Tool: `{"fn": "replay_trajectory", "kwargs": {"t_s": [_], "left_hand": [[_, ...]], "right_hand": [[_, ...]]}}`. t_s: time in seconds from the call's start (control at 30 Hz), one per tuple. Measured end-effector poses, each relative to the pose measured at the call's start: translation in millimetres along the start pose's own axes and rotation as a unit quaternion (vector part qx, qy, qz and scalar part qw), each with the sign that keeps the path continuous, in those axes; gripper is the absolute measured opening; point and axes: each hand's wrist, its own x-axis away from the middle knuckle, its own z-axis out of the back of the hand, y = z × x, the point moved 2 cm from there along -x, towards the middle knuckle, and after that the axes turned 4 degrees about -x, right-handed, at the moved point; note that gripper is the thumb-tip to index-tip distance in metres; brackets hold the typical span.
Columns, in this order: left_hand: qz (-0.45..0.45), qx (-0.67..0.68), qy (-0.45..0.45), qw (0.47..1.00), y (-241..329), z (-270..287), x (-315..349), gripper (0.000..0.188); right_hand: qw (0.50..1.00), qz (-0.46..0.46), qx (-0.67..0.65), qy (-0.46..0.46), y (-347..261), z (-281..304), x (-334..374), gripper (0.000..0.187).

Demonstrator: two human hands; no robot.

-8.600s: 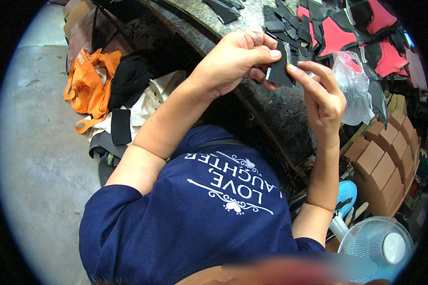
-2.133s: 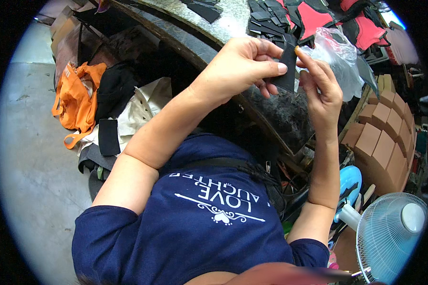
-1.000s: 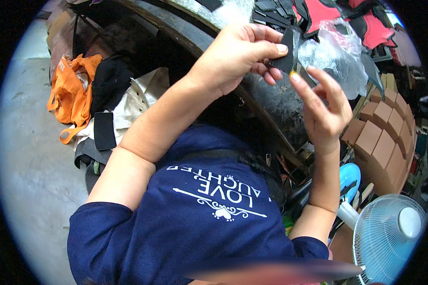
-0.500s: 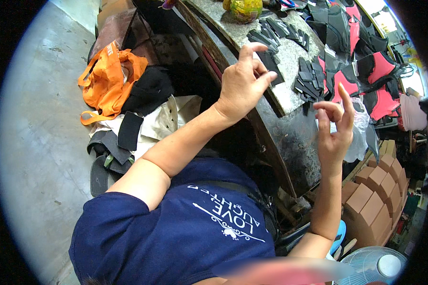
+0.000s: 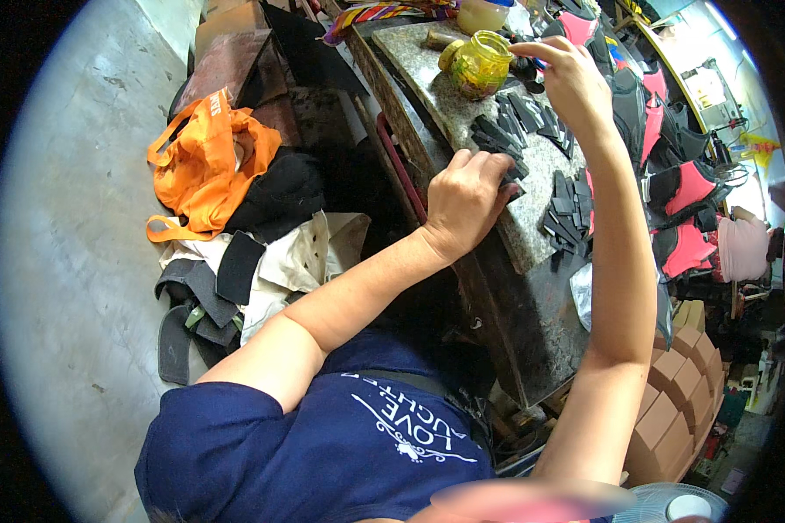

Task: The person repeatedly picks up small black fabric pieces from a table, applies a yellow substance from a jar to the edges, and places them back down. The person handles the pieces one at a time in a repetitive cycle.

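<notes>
My left hand (image 5: pixel 469 200) is closed at the near edge of the stone slab (image 5: pixel 414 52), its fingertips and thumb on a small black strip that they partly hide. Beyond it lies a loose pile of black strips (image 5: pixel 500 131). My right hand (image 5: pixel 577 87) reaches across the slab, with the index finger stretched toward a yellow glass jar (image 5: pixel 481 63). Its other fingers are bent over a blue-edged thing (image 5: pixel 541 63), mostly hidden, which I cannot make out. Another pile of black strips (image 5: pixel 569 209) lies between my forearms.
Black and pink cut pieces (image 5: pixel 693 187) cover the table's right side. A striped cloth (image 5: pixel 384 17) lies at the far edge. An orange bag (image 5: pixel 201 166) and fabric scraps (image 5: pixel 292 257) are left of the table. Brown box-like blocks (image 5: pixel 680 392) and a fan (image 5: pixel 680 504) stand at the right.
My right hand has moved forward and left to the jar, fingers bending over the blue-edged thing. My left hand has lowered onto the black strips and closed. The view has shifted slightly.
</notes>
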Motion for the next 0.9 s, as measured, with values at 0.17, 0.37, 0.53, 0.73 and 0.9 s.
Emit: {"fn": "replay_trajectory", "kwargs": {"t_s": [0.17,0.37,0.53,0.73,0.9], "left_hand": [[-0.013,0.041,0.016,0.999,-3,0,5,0.024],[-0.016,0.057,0.003,0.998,-4,0,13,0.021],[-0.02,0.036,0.002,0.999,-3,1,11,0.018],[-0.064,-0.008,-0.02,0.998,-4,1,6,0.013],[-0.1,-0.012,-0.015,0.995,-6,-5,-3,0.009]], "right_hand": [[0.986,0.005,0.005,-0.164,16,-46,-37,0.051],[0.975,-0.047,-0.121,-0.178,11,-22,-44,0.033],[0.991,-0.031,-0.124,-0.039,-12,20,-26,0.027],[0.981,-0.013,-0.188,-0.039,-18,80,40,0.036],[0.942,-0.193,-0.274,0.007,-10,110,126,0.039]]}}
